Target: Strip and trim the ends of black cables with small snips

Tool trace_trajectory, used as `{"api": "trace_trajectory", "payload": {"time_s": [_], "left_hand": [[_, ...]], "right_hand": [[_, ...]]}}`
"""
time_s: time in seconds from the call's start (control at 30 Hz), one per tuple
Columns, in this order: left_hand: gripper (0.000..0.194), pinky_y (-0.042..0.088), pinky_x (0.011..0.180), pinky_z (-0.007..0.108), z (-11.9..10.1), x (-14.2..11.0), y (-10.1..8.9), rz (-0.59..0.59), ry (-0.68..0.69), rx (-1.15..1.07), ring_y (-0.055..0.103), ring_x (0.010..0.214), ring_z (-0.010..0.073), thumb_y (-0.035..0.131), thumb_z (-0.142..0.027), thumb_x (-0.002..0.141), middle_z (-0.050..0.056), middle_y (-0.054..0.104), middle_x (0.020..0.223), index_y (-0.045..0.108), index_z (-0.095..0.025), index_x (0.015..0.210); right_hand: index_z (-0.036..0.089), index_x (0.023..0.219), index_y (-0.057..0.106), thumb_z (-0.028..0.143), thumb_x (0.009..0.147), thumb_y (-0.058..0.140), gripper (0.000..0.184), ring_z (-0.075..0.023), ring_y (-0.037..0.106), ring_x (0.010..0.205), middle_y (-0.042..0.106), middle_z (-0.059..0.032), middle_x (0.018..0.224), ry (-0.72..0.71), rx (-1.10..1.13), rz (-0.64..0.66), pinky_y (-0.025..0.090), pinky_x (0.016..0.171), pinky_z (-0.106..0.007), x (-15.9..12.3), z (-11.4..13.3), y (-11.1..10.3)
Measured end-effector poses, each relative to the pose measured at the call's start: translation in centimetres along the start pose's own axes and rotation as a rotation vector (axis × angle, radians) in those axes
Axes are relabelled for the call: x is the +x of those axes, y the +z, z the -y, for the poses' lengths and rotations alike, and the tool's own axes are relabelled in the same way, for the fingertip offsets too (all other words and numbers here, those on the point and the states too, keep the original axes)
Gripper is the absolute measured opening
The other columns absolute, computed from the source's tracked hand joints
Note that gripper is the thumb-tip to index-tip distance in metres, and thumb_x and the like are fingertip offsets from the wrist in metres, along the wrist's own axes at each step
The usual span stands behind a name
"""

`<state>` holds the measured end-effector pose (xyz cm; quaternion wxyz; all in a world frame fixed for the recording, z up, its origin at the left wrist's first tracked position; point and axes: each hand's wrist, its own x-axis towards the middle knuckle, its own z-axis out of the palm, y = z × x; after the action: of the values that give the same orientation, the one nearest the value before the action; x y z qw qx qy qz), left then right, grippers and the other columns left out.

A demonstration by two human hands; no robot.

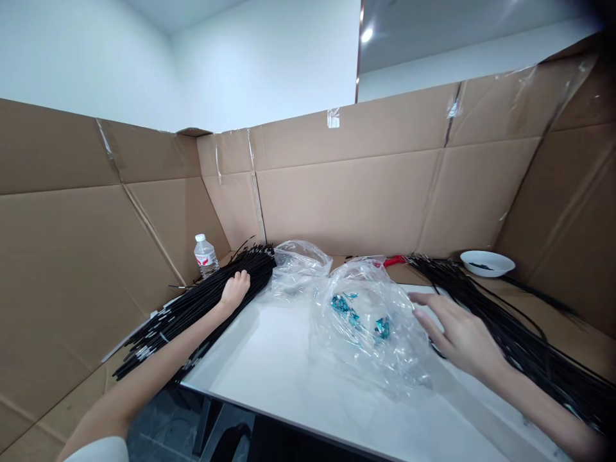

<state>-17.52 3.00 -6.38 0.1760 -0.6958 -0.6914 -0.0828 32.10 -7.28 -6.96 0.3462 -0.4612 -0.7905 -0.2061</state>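
Note:
My left hand (235, 290) rests on a thick bundle of thin black cables (192, 321) on the left side of the table. Its fingers are curled closed on the black cable at the bundle's upper part, though how many strands they hold is hidden. At the right edge of a clear plastic bag (366, 359), my right hand (455, 327) hovers with fingers apart and nothing in them. Small shiny teal pieces (344, 307) lie inside that bag, in two loose clusters.
Behind stands another clear plastic bag (298, 266). A water bottle (206, 256) is at the back left. More black cables (510, 321) lie on the right, near a white bowl (503, 264) and a red-handled tool (394, 260). Cardboard walls (346, 199) surround the white table (269, 366).

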Motion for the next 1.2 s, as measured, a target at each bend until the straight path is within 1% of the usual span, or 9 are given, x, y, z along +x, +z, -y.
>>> {"api": "trace_trajectory", "payload": {"time_s": [0.1,0.17,0.3,0.5,0.67,0.77,0.87,1.07,1.2], "left_hand": [[0.034,0.059,0.088,0.042,0.6,1.2,-1.3,-0.042,-0.096,0.022,0.065,0.104,0.0227,0.064,-0.036,0.098,0.011,0.063,0.12,0.06,-0.013,0.122],[0.034,0.059,0.087,0.042,1.3,1.8,-2.8,-0.084,-0.152,0.016,0.065,0.102,0.0226,0.063,-0.036,0.098,0.011,0.063,0.118,0.06,-0.013,0.123],[0.032,0.058,0.084,0.04,3.1,1.9,-6.7,-0.173,-0.155,-0.059,0.067,0.096,0.0221,0.055,-0.031,0.102,0.011,0.066,0.113,0.056,-0.012,0.128],[0.042,0.053,0.082,0.036,2.9,-1.1,-10.5,-0.282,0.019,-0.271,0.068,0.104,0.0268,0.027,-0.021,0.101,0.012,0.07,0.113,0.05,-0.016,0.136],[0.045,0.051,0.087,0.037,2.5,-3.9,-11.9,-0.359,0.107,-0.424,0.067,0.1,0.0253,0.026,-0.035,0.102,0.009,0.07,0.107,0.054,-0.017,0.132],[0.047,0.05,0.091,0.036,3.3,-5.5,-13.3,-0.369,0.124,-0.491,0.066,0.097,0.0237,0.027,-0.044,0.104,0.008,0.07,0.106,0.054,-0.017,0.132],[0.049,0.05,0.088,0.033,4.4,-6.6,-14.5,-0.27,0.15,-0.552,0.065,0.09,0.0212,0.03,-0.051,0.104,0.006,0.069,0.101,0.054,-0.017,0.131],[0.043,0.052,0.077,0.026,7.7,-8.8,-12.6,0.173,0.243,-0.643,0.066,0.083,0.0189,0.051,-0.055,0.096,0.002,0.071,0.091,0.066,-0.02,0.114],[0.039,0.05,0.073,0.026,10.5,-11.0,-8.8,0.189,0.15,-0.69,0.065,0.078,0.0185,0.055,-0.056,0.093,0.002,0.071,0.085,0.068,-0.02,0.095]], "right_hand": [[0.015,0.114,0.064,0.04,0.102,0.047,0.033,-0.0234,0.074,0.088,0.078,-0.0112,0.097,-0.517,0.104,-0.102,0.059,0.081,-0.036,-1.5,3.5,-1.3],[0.013,0.111,0.065,0.035,0.102,0.048,0.03,-0.0239,0.073,0.086,0.078,-0.0116,0.094,-0.612,0.095,-0.178,0.058,0.079,-0.036,-1.5,5.6,-2.3],[0.012,0.111,0.062,0.015,0.095,0.057,0.017,-0.0194,0.07,0.074,0.075,-0.0093,0.087,-0.43,0.149,-0.273,0.055,0.07,-0.031,1.8,7.9,-3.9],[0.017,0.127,0.056,0.024,0.102,0.045,0.028,-0.0257,0.071,0.092,0.074,-0.0127,0.108,-0.126,0.104,-0.28,0.057,0.076,-0.039,13.2,9.7,-3.1],[0.009,0.15,0.038,0.028,0.101,0.048,0.054,-0.0364,0.043,0.14,0.047,-0.0247,0.151,-0.336,-0.124,-0.255,0.034,0.115,-0.059,22.1,13.1,-0.6],[0.014,0.132,0.055,0.02,0.104,0.036,0.035,-0.0294,0.055,0.121,0.067,-0.0147,0.122,-0.477,-0.226,-0.179,0.026,0.117,-0.062,25.1,14.5,0.3],[0.016,0.113,0.065,0.006,0.101,0.028,0.04,-0.0228,0.061,0.099,0.07,-0.007,0.093,-0.535,-0.273,-0.109,0.027,0.118,-0.057,26.5,14.9,0.2],[0.015,0.104,0.067,0.009,0.104,0.024,0.043,-0.0225,0.061,0.098,0.071,-0.0087,0.091,-0.51,-0.206,-0.156,0.028,0.115,-0.06,28.5,14.7,-1.2],[0.012,0.101,0.067,0.016,0.108,0.024,0.044,-0.0238,0.063,0.107,0.074,-0.0092,0.096,-0.515,-0.088,-0.169,0.032,0.108,-0.064,29.6,15.0,-0.6]]}}
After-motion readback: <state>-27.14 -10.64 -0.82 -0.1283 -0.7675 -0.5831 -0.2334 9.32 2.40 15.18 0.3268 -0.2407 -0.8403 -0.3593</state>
